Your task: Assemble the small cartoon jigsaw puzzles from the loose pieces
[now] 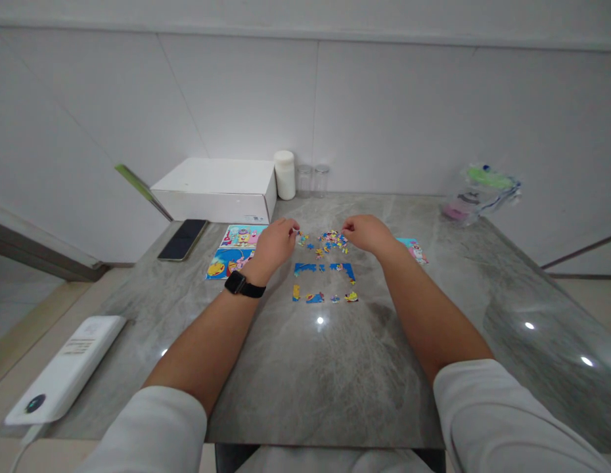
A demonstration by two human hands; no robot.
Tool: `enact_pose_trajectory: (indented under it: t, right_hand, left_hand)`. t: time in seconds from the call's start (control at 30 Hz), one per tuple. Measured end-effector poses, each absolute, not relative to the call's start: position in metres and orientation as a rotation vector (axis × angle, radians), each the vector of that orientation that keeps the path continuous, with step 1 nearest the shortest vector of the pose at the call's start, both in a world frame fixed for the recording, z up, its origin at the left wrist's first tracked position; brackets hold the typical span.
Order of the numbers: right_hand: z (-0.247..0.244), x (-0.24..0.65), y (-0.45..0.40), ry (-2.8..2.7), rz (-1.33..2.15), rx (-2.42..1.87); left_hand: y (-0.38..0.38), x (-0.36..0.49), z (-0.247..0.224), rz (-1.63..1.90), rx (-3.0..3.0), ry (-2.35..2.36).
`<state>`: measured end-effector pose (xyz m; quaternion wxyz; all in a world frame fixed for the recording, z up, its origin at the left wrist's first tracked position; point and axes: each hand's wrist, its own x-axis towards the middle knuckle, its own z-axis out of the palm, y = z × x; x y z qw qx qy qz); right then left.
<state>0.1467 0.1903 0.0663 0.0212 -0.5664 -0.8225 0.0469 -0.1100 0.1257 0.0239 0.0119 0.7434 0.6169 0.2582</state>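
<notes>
Flanking hands: left hand [278, 244] and right hand [368, 233] sit either side of the loose puzzle pieces [330, 242]; cannot tell if either grips one.
Pieces' placement: heaped beyond the gapped puzzle frame [315, 298], probably for easy reach.
Frame's long axis: left to right, flat on the table [325, 374].

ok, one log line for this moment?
left hand: beside loose puzzle pieces, grip unclear | right hand: opposite side, grip unclear | partial puzzle border: gapped, nearer person
</notes>
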Motion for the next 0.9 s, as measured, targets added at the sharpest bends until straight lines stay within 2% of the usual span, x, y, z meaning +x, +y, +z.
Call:
enact_pose_trajectory:
  t: [0.2,0.4,0.5,0.7,0.9]
  right_hand:
    - [0.069,0.146,0.189,-2.528,0.144,-1.795]
    - [0.069,0.146,0.189,-2.55,0.2,-1.802]
    - [0.066,0.146,0.19,-2.609,0.201,-1.778]
    - [0.06,0.147,0.191,-2.72,0.225,-1.842]
    - [0.053,0.144,0.191,-2.782,0.251,-1.815]
  left_hand:
    - [0.126,-0.11,0.024,1.003,2.315,1.932]
    - [0.126,-0.11,0.022,1.007,2.31,1.949]
    - [0.127,-0.112,0.019,0.926,2.325,1.966]
    - [0.133,-0.114,0.006,0.547,2.384,1.912]
    - [0.131,-0.108,-0.001,0.465,2.456,1.763]
